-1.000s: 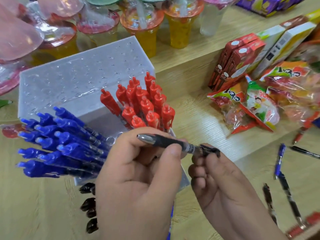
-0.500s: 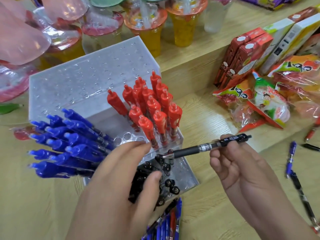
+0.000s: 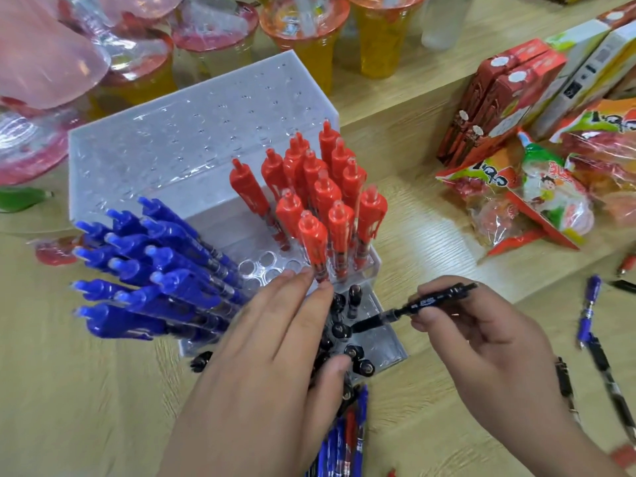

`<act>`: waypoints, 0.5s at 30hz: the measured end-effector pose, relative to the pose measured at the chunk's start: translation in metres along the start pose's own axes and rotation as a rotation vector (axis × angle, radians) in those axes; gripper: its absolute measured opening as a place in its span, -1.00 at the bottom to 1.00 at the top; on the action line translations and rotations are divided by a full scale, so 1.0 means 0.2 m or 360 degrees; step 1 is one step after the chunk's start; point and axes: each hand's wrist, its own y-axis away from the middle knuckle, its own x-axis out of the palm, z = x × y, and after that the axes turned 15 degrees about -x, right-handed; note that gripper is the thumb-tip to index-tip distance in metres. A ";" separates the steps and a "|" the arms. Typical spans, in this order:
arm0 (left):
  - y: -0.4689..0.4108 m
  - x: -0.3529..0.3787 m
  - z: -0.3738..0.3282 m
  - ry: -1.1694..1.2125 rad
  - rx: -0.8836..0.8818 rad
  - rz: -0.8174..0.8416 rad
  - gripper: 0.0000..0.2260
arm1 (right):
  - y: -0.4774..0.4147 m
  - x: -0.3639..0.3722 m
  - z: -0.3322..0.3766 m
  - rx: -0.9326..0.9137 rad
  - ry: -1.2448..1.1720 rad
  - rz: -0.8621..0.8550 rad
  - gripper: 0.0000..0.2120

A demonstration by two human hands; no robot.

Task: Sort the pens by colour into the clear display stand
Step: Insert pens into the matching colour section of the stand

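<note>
Right hand (image 3: pixel 481 335) pinches a slim black retractable pen (image 3: pixel 418 306) by its upper barrel, fingers closed round it. Pen's long axis is slanted, clip end up-right, tip down-left, the tip at the black group (image 3: pixel 344 335) in the lowest front tier of the clear acrylic stepped display stand (image 3: pixel 192 132). Left hand (image 3: pixel 275 359) lies flat, fingers spread, gripping nothing, covering part of that tier. Right hand is nearer the free holes. Judgement: pen needs tilting upright before it drops in. Blue pens (image 3: pixel 155 273) fill the left, red pens (image 3: pixel 320 194) the right.
</note>
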 end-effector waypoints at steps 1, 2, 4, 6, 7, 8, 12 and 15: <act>0.01 0.00 0.01 -0.0019 -0.0011 0.0032 -0.55 | 0.00 0.00 0.00 -0.0045 0.0065 0.0029 -0.87; 0.01 0.00 0.01 -0.0010 -0.0008 0.0031 -0.55 | 0.00 0.00 0.00 -0.0112 0.0157 0.0056 -0.92; 0.01 0.01 0.02 -0.0025 -0.0001 0.0052 -0.55 | -0.01 0.00 0.01 -0.0296 0.0395 0.0161 -0.91; 0.01 0.01 0.03 -0.0039 0.0025 0.0046 -0.55 | -0.03 0.01 0.02 -0.0449 0.0569 0.0305 -0.85; 0.02 0.02 0.04 -0.0048 0.0025 0.0056 -0.56 | -0.04 0.01 0.02 -0.0490 0.0630 0.0368 -0.84; 0.02 0.02 0.05 -0.0050 0.0024 0.0068 -0.58 | -0.04 0.02 0.02 -0.0518 0.0689 0.0431 -0.84; 0.03 0.04 0.05 -0.0060 0.0006 0.0109 -0.57 | -0.03 0.07 -0.02 -0.0557 0.0791 0.0642 -0.83; 0.04 0.01 0.08 0.0015 -0.0056 0.0242 -0.55 | -0.04 0.09 -0.03 -0.0578 0.0794 0.0599 -0.80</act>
